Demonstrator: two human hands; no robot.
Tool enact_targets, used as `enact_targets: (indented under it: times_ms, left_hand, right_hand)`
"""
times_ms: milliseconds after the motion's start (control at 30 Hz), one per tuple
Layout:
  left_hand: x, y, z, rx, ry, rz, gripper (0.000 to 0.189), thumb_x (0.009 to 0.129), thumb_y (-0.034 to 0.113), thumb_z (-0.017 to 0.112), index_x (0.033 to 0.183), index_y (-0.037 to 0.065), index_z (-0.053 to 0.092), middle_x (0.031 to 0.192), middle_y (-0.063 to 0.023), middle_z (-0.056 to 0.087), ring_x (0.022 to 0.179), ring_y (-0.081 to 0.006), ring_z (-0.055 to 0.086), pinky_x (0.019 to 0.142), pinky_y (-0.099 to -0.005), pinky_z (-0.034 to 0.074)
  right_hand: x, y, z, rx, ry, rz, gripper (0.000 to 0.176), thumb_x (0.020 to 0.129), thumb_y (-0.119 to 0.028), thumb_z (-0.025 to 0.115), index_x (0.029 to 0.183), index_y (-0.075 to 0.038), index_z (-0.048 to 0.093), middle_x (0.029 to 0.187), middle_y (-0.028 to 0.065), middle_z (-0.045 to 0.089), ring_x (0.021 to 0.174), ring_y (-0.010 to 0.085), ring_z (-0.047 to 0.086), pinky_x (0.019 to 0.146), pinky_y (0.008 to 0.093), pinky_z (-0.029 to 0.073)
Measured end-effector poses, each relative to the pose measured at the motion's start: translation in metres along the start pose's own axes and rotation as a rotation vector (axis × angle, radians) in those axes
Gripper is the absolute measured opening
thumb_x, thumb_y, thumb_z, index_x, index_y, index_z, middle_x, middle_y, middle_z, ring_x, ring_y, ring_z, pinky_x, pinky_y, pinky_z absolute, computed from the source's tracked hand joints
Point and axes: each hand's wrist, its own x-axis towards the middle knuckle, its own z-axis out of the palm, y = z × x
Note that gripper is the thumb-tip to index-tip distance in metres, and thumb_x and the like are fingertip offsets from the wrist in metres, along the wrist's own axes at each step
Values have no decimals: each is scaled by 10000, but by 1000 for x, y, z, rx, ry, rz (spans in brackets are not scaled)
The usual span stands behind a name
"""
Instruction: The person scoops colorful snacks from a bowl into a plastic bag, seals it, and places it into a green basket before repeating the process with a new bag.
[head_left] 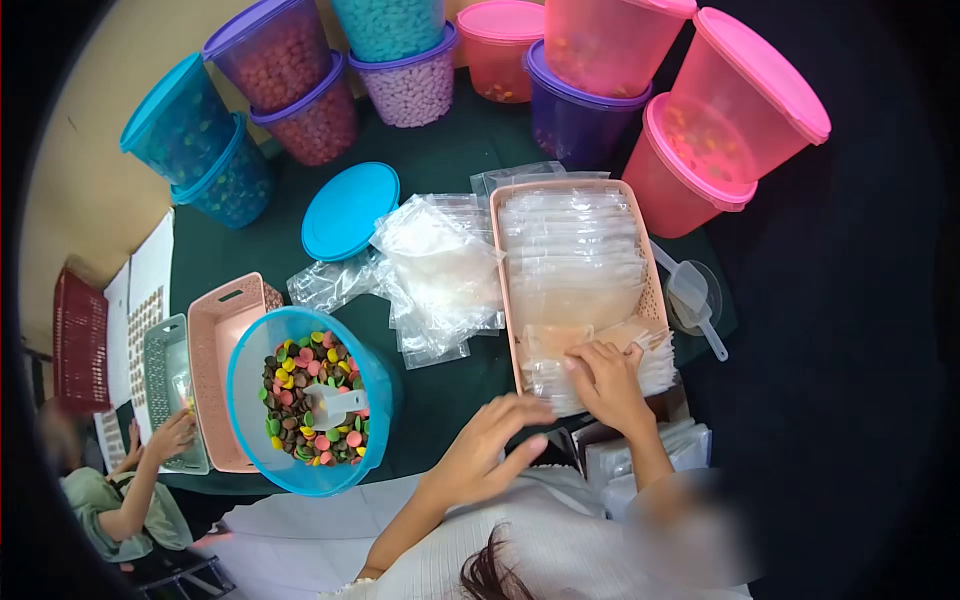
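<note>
Just past the person's white clothing (520,540), the left hand (490,450) hovers with fingers spread, holding nothing. The right hand (608,385) rests curled on the bags (575,250) at the near end of the pink basket (500,250); a grip cannot be told. Left, a blue bowl (242,390) holds candies (300,380) and a scoop (335,402).

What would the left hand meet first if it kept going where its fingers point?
Probably the near end of the pink basket, by the clear bags under the right hand. The left hand points right and slightly up toward it; how high it hovers is unclear.
</note>
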Motion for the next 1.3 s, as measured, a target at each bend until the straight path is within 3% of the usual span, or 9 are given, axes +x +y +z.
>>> enact_targets:
  times_ms: [100,300,433,500,767,867,933,1033,1300]
  left_hand:
    - [48,-15,17,123,57,-57,246,821,98,482,1023,-37,524,1064,-177,514,997,-295,489,863,-348,375]
    - [91,-49,37,386,8,-37,322,852,221,427,1045,-19,522,1050,-179,517,950,-327,495,830,-395,363]
    - [92,-45,36,368,-218,-237,332,847,266,446,1042,11,531,1047,-155,526,971,-315,490,872,-388,353]
    - [91,-45,36,403,-217,-244,329,842,280,454,1034,25,537,1038,-138,533,961,-305,496,868,-383,354]
    - [101,-43,29,319,-331,-345,362,843,317,457,990,0,549,978,-165,573,909,-317,538,823,-379,405]
    - [98,-56,36,345,-300,-342,383,848,343,436,995,6,540,1016,-181,558,940,-314,528,822,-385,406]
    - [100,-68,40,521,-239,-284,403,848,372,415,1008,22,536,946,-187,585,881,-337,552,778,-397,429]
    - [122,-62,28,355,-373,-539,406,845,375,406,1010,29,542,826,-179,611,773,-347,580,721,-410,448]
    - [109,-86,42,427,-356,-437,362,837,321,413,908,21,602,753,-167,613,693,-330,589,682,-408,458]
  right_hand:
    - [17,20,-19,175,-216,-50,163,803,-189,477,858,-54,551,771,107,581,758,254,547,768,394,251]
    - [53,38,-51,334,-387,-258,137,771,-129,545,808,3,546,684,119,595,646,274,590,589,342,446]
    - [76,52,-57,480,-565,-53,168,704,-139,633,808,-34,552,725,107,575,696,269,564,666,356,420]
    - [94,64,-53,84,-182,-313,263,641,-130,668,842,-58,515,836,88,516,811,263,501,716,366,379]
    - [111,70,-9,-185,-334,-348,503,534,-177,725,952,-79,464,903,92,429,901,263,424,771,384,333]
    - [99,73,3,-269,-367,-420,494,563,-172,689,991,-70,464,981,107,432,948,261,414,816,407,311]
    - [94,79,9,-450,-145,-668,519,604,-167,640,1072,-52,445,1083,126,424,1012,265,396,855,427,296]
    - [89,73,7,-415,-201,-644,500,673,-163,554,1147,-70,424,1187,118,410,1075,256,398,911,436,283]
    - [126,79,9,-581,-153,-700,478,684,-151,538,1145,-83,435,1191,98,417,1045,232,414,865,413,316]
